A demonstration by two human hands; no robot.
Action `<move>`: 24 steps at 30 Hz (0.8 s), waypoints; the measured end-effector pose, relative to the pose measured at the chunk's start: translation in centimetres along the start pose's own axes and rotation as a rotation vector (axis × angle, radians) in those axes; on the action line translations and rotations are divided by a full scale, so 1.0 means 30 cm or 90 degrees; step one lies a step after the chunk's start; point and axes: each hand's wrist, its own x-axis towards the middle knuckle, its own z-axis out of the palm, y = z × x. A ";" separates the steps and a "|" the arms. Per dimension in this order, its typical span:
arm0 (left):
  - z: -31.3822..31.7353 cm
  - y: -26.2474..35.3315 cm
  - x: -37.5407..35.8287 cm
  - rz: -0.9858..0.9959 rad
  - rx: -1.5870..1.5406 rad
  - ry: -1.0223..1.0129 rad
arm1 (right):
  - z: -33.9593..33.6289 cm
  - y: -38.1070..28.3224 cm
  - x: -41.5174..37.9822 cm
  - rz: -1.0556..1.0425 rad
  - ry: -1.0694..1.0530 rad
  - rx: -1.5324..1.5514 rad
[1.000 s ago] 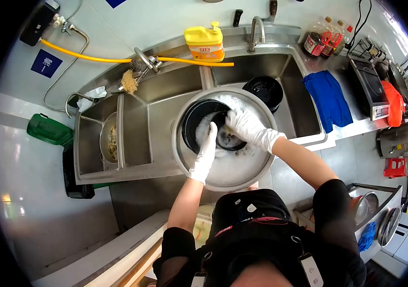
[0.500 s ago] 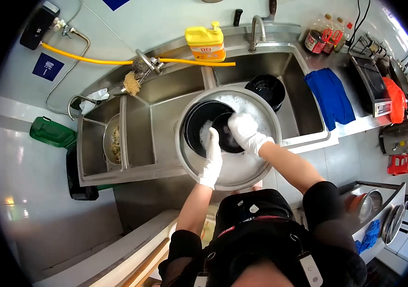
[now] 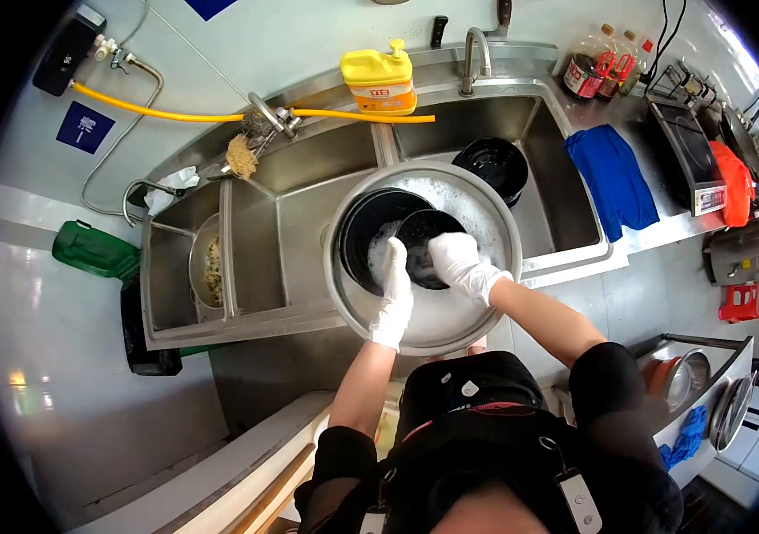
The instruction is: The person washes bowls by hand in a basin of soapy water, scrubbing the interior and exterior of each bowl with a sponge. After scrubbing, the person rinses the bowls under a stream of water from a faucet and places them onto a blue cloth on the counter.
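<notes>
A wide metal basin of sudsy water rests over the sink edge in front of me. In it sit a larger black bowl and, to its right, a smaller black bowl with suds inside. My left hand, in a white glove, grips the small bowl at its left edge, thumb on the rim and fingers out of sight below. My gloved right hand is closed and pressed into the bowl's right side. Whatever lies under its fingers is hidden.
Black bowls stand in the right sink. Behind are a yellow detergent jug, a yellow hose and a faucet. A blue cloth drapes over the right counter edge. A pot with food scraps sits in the left sink.
My right hand has moved from the small bowl's upper right rim down to its lower right inside, exposing more of the bowl. My left hand keeps its hold.
</notes>
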 end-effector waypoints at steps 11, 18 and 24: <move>0.058 0.094 -0.035 -0.015 0.066 -0.019 | -0.017 0.011 0.033 0.002 -0.046 0.679; 0.063 0.224 -0.003 -0.202 0.049 -0.041 | -0.245 -0.001 -0.065 -0.091 -0.129 0.559; 0.027 0.180 0.003 -0.366 -0.479 -0.129 | -0.130 0.130 -0.015 0.008 -0.065 1.307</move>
